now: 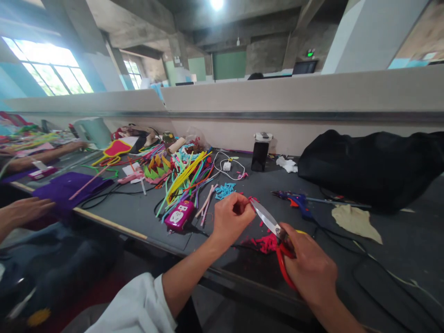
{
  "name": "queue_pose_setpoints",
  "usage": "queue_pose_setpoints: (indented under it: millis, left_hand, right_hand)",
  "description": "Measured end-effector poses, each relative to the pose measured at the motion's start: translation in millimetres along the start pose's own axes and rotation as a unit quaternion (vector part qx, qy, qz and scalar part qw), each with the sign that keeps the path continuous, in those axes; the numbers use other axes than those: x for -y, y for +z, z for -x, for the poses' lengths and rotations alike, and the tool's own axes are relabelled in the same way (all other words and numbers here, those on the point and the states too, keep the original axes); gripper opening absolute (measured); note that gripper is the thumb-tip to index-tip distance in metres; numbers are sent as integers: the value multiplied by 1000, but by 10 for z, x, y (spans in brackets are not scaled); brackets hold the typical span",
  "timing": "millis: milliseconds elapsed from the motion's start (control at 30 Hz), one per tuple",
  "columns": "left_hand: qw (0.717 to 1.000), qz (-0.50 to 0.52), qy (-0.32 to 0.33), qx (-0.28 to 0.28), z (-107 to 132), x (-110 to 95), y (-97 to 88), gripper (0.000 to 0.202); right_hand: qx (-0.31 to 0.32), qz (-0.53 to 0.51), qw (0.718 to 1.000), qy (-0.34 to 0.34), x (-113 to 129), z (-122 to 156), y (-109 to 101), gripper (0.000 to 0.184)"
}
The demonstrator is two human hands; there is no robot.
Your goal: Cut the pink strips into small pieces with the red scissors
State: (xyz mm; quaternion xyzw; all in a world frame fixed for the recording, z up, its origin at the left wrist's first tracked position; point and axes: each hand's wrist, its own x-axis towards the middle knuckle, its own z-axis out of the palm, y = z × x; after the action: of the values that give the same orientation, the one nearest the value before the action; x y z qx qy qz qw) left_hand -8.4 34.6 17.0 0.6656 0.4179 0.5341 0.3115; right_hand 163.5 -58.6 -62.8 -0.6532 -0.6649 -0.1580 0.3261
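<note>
My right hand (308, 263) grips a pair of scissors (268, 219) with red handles, their blades pointing up and left. At the blade tips, my left hand (233, 217) is closed in a pinch on a red pipe cleaner, of which only a small end shows. Below the blades lies a pile of short red pipe cleaner pieces (267, 243). A heap of short blue pieces (225, 190) sits just beyond my left hand. A few pale pink pipe cleaners (206, 206) lie to its left.
A magenta power socket block (179, 216) and a bundle of long pipe cleaners (189, 173) are left. A blue glue gun (300, 202), beige cloth (355, 222) and black bag (367, 162) are right. Another person's hands rest by purple felt (69, 189). A dark bottle (261, 152) stands behind.
</note>
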Motion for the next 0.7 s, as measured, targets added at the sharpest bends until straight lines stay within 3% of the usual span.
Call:
queue_pose_setpoints:
  millis: [267,433,700]
  left_hand:
    - [977,-162,134,-31,-30,112,-25,11]
    - [960,-231,159,-20,-32,132,-22,10]
    - [952,-248,179,-3,-22,123,-35,10]
  right_hand:
    - [-19,50,997,-52,-53,10,34,43]
    - [-19,57,997,-58,-71,14,55,42]
    - [-1,77,995,-60,-51,-6,23,43]
